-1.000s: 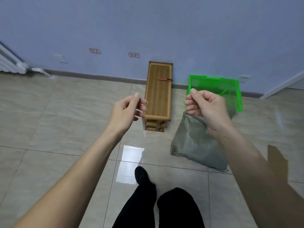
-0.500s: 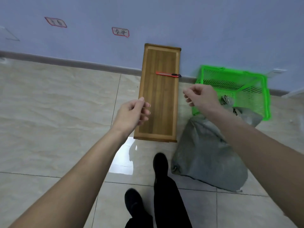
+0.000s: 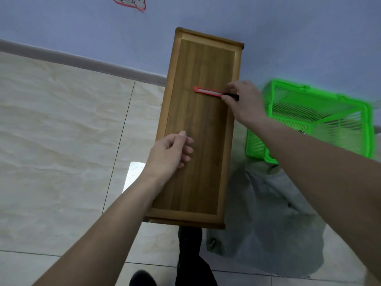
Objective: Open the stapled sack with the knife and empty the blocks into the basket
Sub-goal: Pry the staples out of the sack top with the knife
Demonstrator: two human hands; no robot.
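- While most of the view is pale tiled floor [image 3: 61, 141] and blue wall [image 3: 288, 27], the biggest thing close under both hands is the bamboo stand [image 3: 198, 141], its long top running away from the person.
- Below the right forearm lies the grey sack [image 3: 268, 207], slumped on the tiles. It looks soft and limp, and probably heavy with blocks, so it would sag if lifted by one corner; gripping near the stapled mouth with support beneath seems safer. The staples and blocks cannot be made out, and the forearm hides the top end.
- Just right of the right hand [image 3: 245, 106] sits the green plastic basket [image 3: 321, 120], a light, stiff lattice, partly blurred and overlapped by the arm.
- At the right hand's fingertips lies the red utility knife [image 3: 208, 92], flat across the stand: thin, rigid, light, best taken by its dark rear end. Thumb and fingers close around that end; whether the pinch is complete I cannot tell.
- Nearer the person, the left hand [image 3: 171, 153] hovers over the stand, loosely curled, holding nothing visible.
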